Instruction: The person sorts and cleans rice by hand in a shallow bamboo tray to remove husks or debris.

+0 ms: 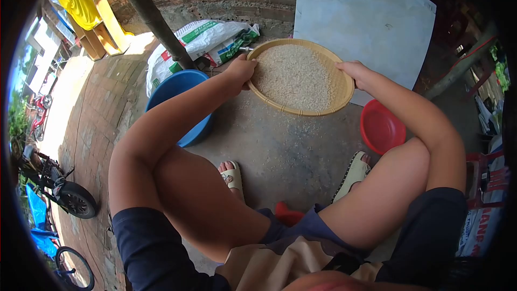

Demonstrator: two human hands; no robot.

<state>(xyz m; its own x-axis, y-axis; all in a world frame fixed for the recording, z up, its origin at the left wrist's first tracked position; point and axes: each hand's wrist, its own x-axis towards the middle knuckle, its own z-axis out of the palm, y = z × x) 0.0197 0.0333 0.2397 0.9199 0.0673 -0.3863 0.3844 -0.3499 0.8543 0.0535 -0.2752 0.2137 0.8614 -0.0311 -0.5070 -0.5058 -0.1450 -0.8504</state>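
The left hand's fingers are closed on the left rim of a round woven tray, upper centre of the frame; the right hand's fingers pinch its right rim. Pale grain is already spread across the tray, the bulk of it not tipped out, though bits lie scattered on the floor below. Outward, a blue basin sits upper left, a red basin right of centre.

Glossy red plastic bowl.
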